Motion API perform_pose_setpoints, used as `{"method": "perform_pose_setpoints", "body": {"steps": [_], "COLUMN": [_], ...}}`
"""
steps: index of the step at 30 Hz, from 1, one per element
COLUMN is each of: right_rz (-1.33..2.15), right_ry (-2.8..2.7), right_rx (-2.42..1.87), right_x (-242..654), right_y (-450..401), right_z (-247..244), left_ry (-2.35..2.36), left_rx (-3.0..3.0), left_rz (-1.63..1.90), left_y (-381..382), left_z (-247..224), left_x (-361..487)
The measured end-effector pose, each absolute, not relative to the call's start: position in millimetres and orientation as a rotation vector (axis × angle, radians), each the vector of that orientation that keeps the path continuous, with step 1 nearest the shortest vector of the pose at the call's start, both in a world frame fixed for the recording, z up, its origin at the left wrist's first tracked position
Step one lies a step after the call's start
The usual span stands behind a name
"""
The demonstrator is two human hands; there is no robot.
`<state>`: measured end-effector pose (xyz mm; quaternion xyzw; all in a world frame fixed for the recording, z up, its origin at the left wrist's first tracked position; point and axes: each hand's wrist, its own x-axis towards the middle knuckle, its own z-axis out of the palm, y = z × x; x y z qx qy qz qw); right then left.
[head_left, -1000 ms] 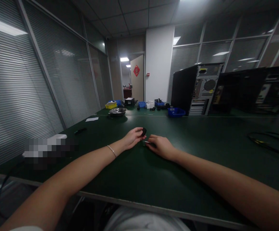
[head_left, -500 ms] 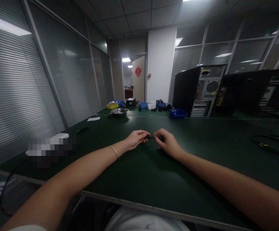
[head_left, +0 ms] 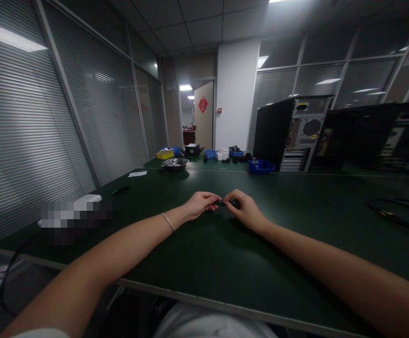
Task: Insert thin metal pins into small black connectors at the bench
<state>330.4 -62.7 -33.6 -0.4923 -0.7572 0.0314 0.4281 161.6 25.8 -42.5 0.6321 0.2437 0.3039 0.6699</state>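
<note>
Over the middle of the green table [head_left: 190, 263], my left hand [head_left: 201, 205] pinches a small dark piece [head_left: 220, 203] between thumb and fingers. My right hand [head_left: 243, 209] is closed round a dark-handled tool [head_left: 235, 203] with a thin metal shaft, held just to the right of the piece. The fingertips of both hands are close together. Whether the shaft touches the piece is too small to tell.
A metal bowl [head_left: 175, 164], a yellow bin [head_left: 165, 154] and a blue bin [head_left: 261, 166] stand farther back. Computer towers [head_left: 297, 136] are at the back right, a cable [head_left: 397, 213] at the right. White paper [head_left: 137, 174] and a green object [head_left: 120, 190] lie left.
Both hands have shifted very slightly, and the fingertips of my right hand are a little nearer to my left. The grips look the same.
</note>
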Motion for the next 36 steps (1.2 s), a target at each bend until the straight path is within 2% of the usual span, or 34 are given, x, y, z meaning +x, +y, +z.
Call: {"method": "perform_pose_setpoints", "body": {"steps": [17,36], "right_rz": [0.060,0.173], "right_ry": [-1.905,-1.882], "right_rx": [-1.257,-1.382], "right_x": [330,331], "right_y": [-62,-58], "right_z": [-35,-42], "left_ry": [0.449,0.387], "left_rx": [1.519,1.710], "left_rz": [0.676,0.882], "left_y": [26,16], "left_z": [-46,-52], "left_x": [161,170]}}
